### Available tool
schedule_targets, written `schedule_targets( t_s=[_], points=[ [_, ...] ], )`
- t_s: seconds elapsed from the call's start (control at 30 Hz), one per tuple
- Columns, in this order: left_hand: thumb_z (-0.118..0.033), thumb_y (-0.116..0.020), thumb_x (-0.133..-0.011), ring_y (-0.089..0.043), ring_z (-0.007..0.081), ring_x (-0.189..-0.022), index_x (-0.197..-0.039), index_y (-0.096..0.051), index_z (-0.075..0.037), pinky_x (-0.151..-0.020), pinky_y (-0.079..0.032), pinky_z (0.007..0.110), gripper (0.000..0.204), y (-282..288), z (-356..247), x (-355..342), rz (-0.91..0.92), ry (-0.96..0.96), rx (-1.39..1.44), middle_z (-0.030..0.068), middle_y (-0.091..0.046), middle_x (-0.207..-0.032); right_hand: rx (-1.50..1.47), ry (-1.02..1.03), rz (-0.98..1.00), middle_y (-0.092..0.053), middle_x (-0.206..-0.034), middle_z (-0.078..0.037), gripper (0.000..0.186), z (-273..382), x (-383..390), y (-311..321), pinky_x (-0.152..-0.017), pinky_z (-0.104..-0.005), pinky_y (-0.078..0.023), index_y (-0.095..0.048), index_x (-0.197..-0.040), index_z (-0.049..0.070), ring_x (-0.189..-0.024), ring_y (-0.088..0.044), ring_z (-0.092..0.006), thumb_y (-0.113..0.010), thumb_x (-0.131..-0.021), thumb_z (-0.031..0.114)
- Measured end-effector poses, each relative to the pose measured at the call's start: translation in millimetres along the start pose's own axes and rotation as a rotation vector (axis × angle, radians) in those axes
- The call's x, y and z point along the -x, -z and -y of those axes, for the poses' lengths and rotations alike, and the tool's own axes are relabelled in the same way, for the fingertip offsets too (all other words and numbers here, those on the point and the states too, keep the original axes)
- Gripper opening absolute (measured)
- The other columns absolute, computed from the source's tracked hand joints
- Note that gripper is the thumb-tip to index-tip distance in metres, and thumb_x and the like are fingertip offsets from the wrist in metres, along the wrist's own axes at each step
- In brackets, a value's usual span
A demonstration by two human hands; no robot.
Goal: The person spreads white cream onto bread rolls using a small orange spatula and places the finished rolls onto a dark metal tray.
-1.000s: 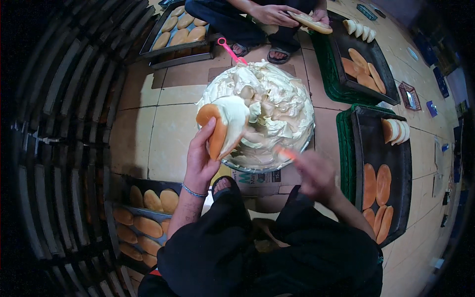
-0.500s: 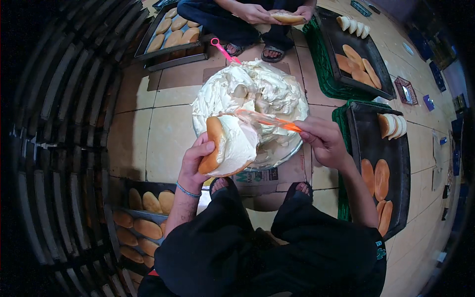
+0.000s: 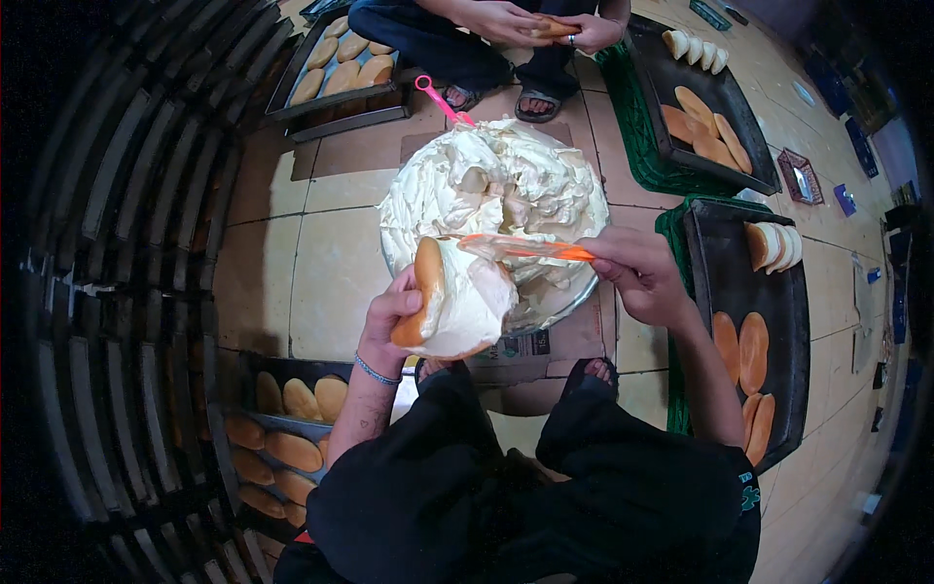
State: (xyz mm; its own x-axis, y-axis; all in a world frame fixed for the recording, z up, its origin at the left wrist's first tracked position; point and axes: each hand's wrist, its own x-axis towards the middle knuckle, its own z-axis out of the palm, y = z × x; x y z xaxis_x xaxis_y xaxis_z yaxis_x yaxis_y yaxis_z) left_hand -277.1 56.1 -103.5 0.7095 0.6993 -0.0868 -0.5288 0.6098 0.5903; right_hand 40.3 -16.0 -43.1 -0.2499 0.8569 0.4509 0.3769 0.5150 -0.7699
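My left hand (image 3: 392, 310) is closed on a split bread bun (image 3: 415, 313), which is opened out with a thick white layer of cream (image 3: 474, 302) over its inner face. In my right hand (image 3: 637, 273) is an orange spatula (image 3: 545, 250); its cream-smeared blade touches or hovers at the bun's upper edge, and I cannot tell which. Just beyond the bun, a big round bowl (image 3: 568, 317) holds a tall heap of whipped cream (image 3: 545, 180). A pink-handled tool (image 3: 438, 95) sticks out at the heap's far side.
Opposite me, a person's hands (image 3: 506, 21) hold another bun. Dark trays of buns (image 3: 749, 161) stand at the right on green crates (image 3: 623, 127); some buns are cream-filled. More bun trays lie at far left (image 3: 282, 107) and near left (image 3: 282, 419). A dark slatted rack (image 3: 107, 292) fills the left side.
My left hand and the bun have shifted slightly right, the bun tilting a little. The spatula has turned flatter along the bun's upper edge. Opposite, the other person's bun has been turned.
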Motion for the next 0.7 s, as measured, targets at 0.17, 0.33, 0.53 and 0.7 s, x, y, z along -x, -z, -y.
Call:
schedule_targets(
  t_s=[0.17,0.33,0.53,0.7],
  points=[
    [-0.018,-0.072,-0.08,-0.065,0.0231,-0.102,-0.127,-0.049,0.006,-0.095,-0.052,0.035,0.058,1,-4,-1,-0.033,-0.004,-0.007,0.0142,-0.064,-0.113,0.268,0.098,0.014,-0.06,-0.074,-0.013,0.043,12,9,7,-0.058,-0.0347,-0.047,-0.068,-0.114,0.002,-0.063,-0.059,-0.0273,-0.06,-0.074,-0.012],
    [-0.015,-0.065,-0.088,-0.065,0.0211,-0.103,-0.126,-0.05,0.004,-0.094,-0.052,0.033,0.046,2,-5,-4,-0.148,0.024,0.009,0.0139,-0.063,-0.115,0.31,0.035,-0.009,-0.061,-0.077,-0.014,0.042,22,17,8,-0.059,-0.0361,-0.047,-0.068,-0.115,0.002,-0.065,-0.06,-0.0288,-0.061,-0.075,-0.011],
    [-0.015,-0.065,-0.088,-0.065,0.0212,-0.104,-0.126,-0.05,0.004,-0.094,-0.052,0.033,0.046,6,0,-5,-0.056,0.029,0.003,0.0141,-0.063,-0.116,0.179,-0.015,-0.072,-0.061,-0.076,-0.013,0.032,1,2,1,-0.06,-0.0336,-0.046,-0.068,-0.112,0.001,-0.067,-0.059,-0.0272,-0.06,-0.083,-0.008],
    [-0.012,-0.067,-0.087,-0.065,0.021,-0.105,-0.127,-0.05,0.004,-0.094,-0.052,0.033,0.046,-4,-3,-7,-0.135,0.001,0.061,0.014,-0.063,-0.116,0.12,0.009,-0.022,-0.06,-0.076,-0.014,0.029,1,12,-5,-0.059,-0.0331,-0.045,-0.067,-0.113,-0.001,-0.066,-0.059,-0.0249,-0.061,-0.085,-0.006]
  ],
)
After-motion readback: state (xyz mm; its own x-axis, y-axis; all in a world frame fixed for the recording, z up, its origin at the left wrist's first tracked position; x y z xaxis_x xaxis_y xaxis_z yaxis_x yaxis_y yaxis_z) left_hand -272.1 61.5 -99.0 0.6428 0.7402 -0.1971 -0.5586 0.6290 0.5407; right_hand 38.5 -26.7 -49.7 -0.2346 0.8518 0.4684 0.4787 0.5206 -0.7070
